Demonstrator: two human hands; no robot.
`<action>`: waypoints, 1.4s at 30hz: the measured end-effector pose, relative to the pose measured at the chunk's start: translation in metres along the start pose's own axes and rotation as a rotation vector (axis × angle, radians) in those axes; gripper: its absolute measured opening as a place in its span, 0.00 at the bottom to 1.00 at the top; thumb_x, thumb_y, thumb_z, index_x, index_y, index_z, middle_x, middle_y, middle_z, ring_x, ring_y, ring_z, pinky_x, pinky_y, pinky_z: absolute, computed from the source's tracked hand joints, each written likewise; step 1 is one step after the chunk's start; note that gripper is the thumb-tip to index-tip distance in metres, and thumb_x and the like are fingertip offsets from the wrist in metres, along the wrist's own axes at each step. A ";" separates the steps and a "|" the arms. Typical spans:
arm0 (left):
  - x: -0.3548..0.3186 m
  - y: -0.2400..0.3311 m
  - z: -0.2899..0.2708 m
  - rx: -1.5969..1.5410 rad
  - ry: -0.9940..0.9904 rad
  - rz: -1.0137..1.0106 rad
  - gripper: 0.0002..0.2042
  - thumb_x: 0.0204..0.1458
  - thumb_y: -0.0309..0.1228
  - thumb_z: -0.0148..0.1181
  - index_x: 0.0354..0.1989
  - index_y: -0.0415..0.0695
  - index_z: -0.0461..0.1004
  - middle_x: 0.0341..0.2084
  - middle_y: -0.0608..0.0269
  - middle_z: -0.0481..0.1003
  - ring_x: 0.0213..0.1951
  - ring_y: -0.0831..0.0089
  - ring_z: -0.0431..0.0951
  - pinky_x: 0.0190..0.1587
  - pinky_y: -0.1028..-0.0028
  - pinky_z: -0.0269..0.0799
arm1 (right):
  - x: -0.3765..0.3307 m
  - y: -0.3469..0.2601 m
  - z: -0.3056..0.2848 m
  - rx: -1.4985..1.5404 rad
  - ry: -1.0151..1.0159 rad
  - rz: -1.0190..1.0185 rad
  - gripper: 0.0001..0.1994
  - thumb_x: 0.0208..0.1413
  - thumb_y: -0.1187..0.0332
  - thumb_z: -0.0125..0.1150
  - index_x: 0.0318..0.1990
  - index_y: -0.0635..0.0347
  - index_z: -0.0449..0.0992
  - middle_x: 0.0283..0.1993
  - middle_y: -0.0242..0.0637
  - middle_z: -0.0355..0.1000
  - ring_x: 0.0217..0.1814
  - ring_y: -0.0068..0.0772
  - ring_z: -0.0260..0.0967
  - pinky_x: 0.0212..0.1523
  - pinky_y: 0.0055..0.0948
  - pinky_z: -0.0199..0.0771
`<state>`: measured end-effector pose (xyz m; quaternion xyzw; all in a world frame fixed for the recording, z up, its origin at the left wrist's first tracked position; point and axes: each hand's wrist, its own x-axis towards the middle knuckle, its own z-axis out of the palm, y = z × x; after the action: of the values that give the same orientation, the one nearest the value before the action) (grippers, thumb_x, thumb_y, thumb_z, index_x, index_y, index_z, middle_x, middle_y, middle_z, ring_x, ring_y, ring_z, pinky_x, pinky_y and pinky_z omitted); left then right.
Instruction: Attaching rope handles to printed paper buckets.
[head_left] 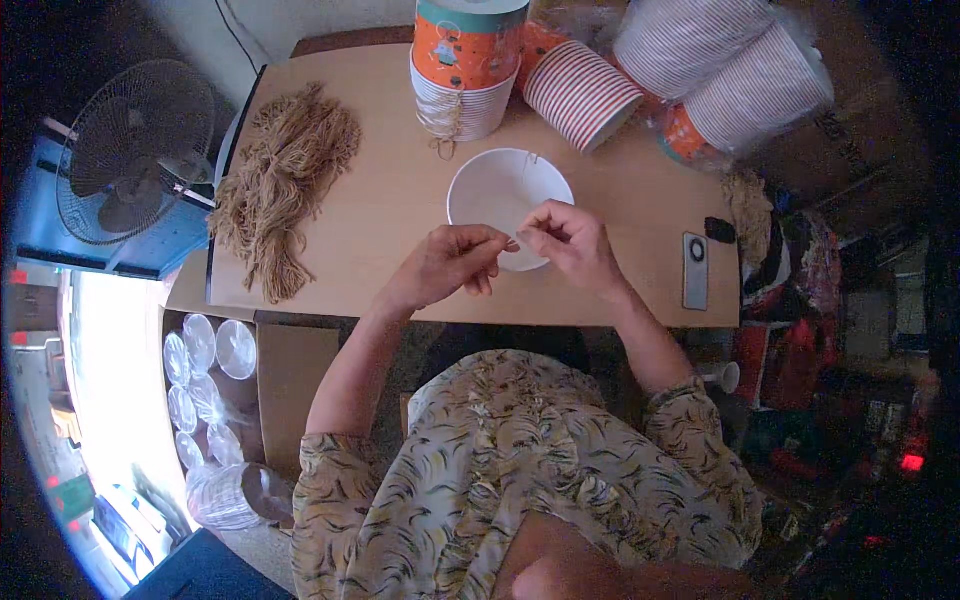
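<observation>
A white paper bucket point(490, 190) stands mouth up near the front of the table, with a bit of thin cord point(532, 158) at its far rim. Over its near side my two hands meet, fingertips almost touching. My left hand point(445, 265) is closed in a pinch, thumb against forefinger. Likewise pinched is my right hand point(575, 245), just to its right. Whatever lies between the fingertips is too small to make out. A loose bundle of brown twine point(290, 170) covers the table's left part.
Behind the bucket rises a stack of orange and white paper buckets point(466, 60) with cord hanging off it. More stacked buckets point(585, 95) lie at the back right. A phone point(696, 270) rests at the table's right edge. A fan point(135, 150) stands left, above bagged clear cups point(205, 385).
</observation>
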<state>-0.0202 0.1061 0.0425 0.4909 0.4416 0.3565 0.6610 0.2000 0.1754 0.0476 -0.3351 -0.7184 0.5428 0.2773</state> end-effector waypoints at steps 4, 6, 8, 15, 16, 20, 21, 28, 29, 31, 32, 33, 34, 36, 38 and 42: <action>-0.002 0.003 -0.001 0.026 -0.010 -0.014 0.12 0.65 0.36 0.51 0.43 0.41 0.76 0.28 0.66 0.77 0.27 0.80 0.77 0.32 0.79 0.74 | 0.000 0.007 -0.004 0.002 -0.033 -0.018 0.06 0.61 0.69 0.59 0.36 0.63 0.75 0.28 0.23 0.70 0.26 0.09 0.61 0.27 0.15 0.63; -0.003 0.002 0.000 0.019 0.013 -0.023 0.12 0.65 0.36 0.52 0.43 0.40 0.75 0.29 0.65 0.77 0.29 0.79 0.78 0.33 0.78 0.74 | -0.001 -0.005 -0.004 0.034 -0.062 0.006 0.06 0.62 0.69 0.59 0.37 0.62 0.75 0.28 0.24 0.70 0.26 0.10 0.61 0.27 0.15 0.63; -0.002 -0.001 0.000 -0.082 0.063 0.041 0.11 0.64 0.35 0.53 0.42 0.38 0.74 0.31 0.63 0.77 0.32 0.77 0.79 0.37 0.77 0.75 | -0.003 -0.009 -0.004 0.065 -0.089 0.029 0.06 0.62 0.68 0.59 0.37 0.62 0.75 0.28 0.24 0.71 0.26 0.10 0.62 0.27 0.15 0.63; -0.005 0.003 0.000 -0.049 0.034 0.024 0.13 0.63 0.36 0.54 0.44 0.37 0.73 0.31 0.61 0.77 0.34 0.76 0.79 0.38 0.76 0.76 | -0.006 -0.007 -0.002 0.022 -0.039 -0.017 0.06 0.64 0.69 0.55 0.39 0.62 0.73 0.29 0.25 0.70 0.29 0.12 0.63 0.31 0.17 0.66; -0.005 0.005 0.002 -0.051 0.041 -0.004 0.13 0.64 0.36 0.54 0.44 0.37 0.74 0.31 0.62 0.77 0.33 0.76 0.79 0.38 0.76 0.76 | -0.006 -0.006 -0.001 0.039 -0.036 0.004 0.06 0.64 0.69 0.55 0.39 0.62 0.73 0.29 0.25 0.70 0.30 0.12 0.63 0.32 0.17 0.66; -0.006 0.004 -0.001 -0.038 0.011 -0.039 0.13 0.64 0.36 0.54 0.44 0.38 0.75 0.29 0.63 0.78 0.31 0.77 0.79 0.36 0.77 0.76 | -0.005 -0.015 -0.001 -0.028 -0.050 -0.013 0.06 0.64 0.69 0.55 0.39 0.62 0.74 0.30 0.25 0.70 0.30 0.11 0.63 0.33 0.17 0.66; -0.007 0.004 -0.002 -0.035 0.010 -0.042 0.13 0.64 0.36 0.54 0.44 0.38 0.75 0.29 0.63 0.78 0.31 0.77 0.79 0.36 0.77 0.76 | -0.005 -0.014 -0.002 -0.074 -0.052 -0.042 0.06 0.63 0.69 0.56 0.39 0.62 0.75 0.30 0.25 0.70 0.30 0.11 0.63 0.33 0.17 0.67; -0.007 -0.004 -0.002 -0.050 0.084 0.015 0.10 0.63 0.32 0.55 0.45 0.37 0.76 0.30 0.64 0.78 0.31 0.79 0.79 0.36 0.79 0.76 | -0.004 -0.009 0.001 -0.026 -0.045 0.026 0.06 0.62 0.70 0.57 0.39 0.64 0.76 0.25 0.24 0.68 0.25 0.11 0.62 0.26 0.16 0.64; -0.008 -0.004 0.001 -0.046 0.126 0.040 0.10 0.62 0.31 0.56 0.44 0.37 0.77 0.30 0.63 0.78 0.30 0.79 0.79 0.36 0.79 0.76 | -0.003 -0.009 0.002 -0.023 -0.044 0.026 0.06 0.62 0.70 0.57 0.39 0.64 0.76 0.25 0.24 0.68 0.25 0.11 0.62 0.26 0.16 0.64; -0.010 -0.006 0.006 0.018 0.171 0.078 0.10 0.61 0.32 0.57 0.43 0.39 0.77 0.31 0.64 0.78 0.30 0.78 0.79 0.34 0.78 0.76 | 0.000 -0.008 0.005 0.115 -0.013 0.033 0.09 0.62 0.66 0.59 0.38 0.65 0.76 0.19 0.25 0.68 0.19 0.13 0.62 0.20 0.21 0.64; -0.010 -0.006 0.009 0.081 0.213 0.120 0.09 0.61 0.33 0.59 0.43 0.40 0.77 0.32 0.64 0.79 0.31 0.78 0.79 0.32 0.77 0.76 | 0.002 -0.009 0.006 0.117 -0.010 0.032 0.09 0.62 0.66 0.59 0.38 0.65 0.76 0.19 0.25 0.68 0.19 0.13 0.62 0.20 0.21 0.64; -0.010 -0.005 0.012 0.084 0.210 0.119 0.09 0.61 0.33 0.59 0.43 0.40 0.77 0.32 0.64 0.79 0.31 0.78 0.79 0.32 0.77 0.76 | 0.003 -0.010 0.006 0.147 -0.009 0.075 0.09 0.62 0.66 0.59 0.37 0.64 0.76 0.19 0.25 0.67 0.19 0.13 0.62 0.19 0.20 0.63; -0.011 -0.003 0.015 0.143 0.257 0.139 0.08 0.60 0.32 0.60 0.42 0.40 0.78 0.33 0.64 0.79 0.30 0.78 0.79 0.30 0.78 0.75 | 0.004 -0.011 0.007 0.177 -0.007 0.117 0.08 0.62 0.67 0.59 0.36 0.64 0.76 0.18 0.25 0.67 0.18 0.13 0.62 0.19 0.20 0.63; -0.011 -0.006 0.020 0.205 0.303 0.158 0.07 0.59 0.30 0.60 0.41 0.39 0.79 0.33 0.63 0.79 0.29 0.78 0.78 0.28 0.78 0.75 | 0.005 -0.012 0.010 0.131 -0.009 0.135 0.09 0.62 0.66 0.59 0.38 0.64 0.76 0.19 0.23 0.66 0.18 0.12 0.60 0.18 0.18 0.60; -0.008 -0.014 0.024 0.216 0.391 0.339 0.06 0.58 0.27 0.62 0.38 0.38 0.79 0.33 0.62 0.79 0.26 0.80 0.76 0.25 0.79 0.73 | 0.006 -0.013 0.011 0.083 -0.008 0.153 0.10 0.62 0.66 0.58 0.39 0.65 0.76 0.20 0.22 0.65 0.19 0.10 0.59 0.18 0.16 0.57; -0.008 -0.017 0.029 0.215 0.483 0.361 0.04 0.56 0.22 0.62 0.37 0.38 0.80 0.29 0.65 0.78 0.23 0.83 0.74 0.24 0.81 0.72 | 0.007 -0.016 0.012 0.136 -0.058 0.180 0.10 0.62 0.65 0.58 0.38 0.63 0.74 0.20 0.22 0.65 0.19 0.11 0.59 0.19 0.16 0.59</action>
<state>0.0048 0.0849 0.0312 0.5296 0.5267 0.5253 0.4076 0.1835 0.1705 0.0596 -0.3630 -0.6547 0.6224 0.2284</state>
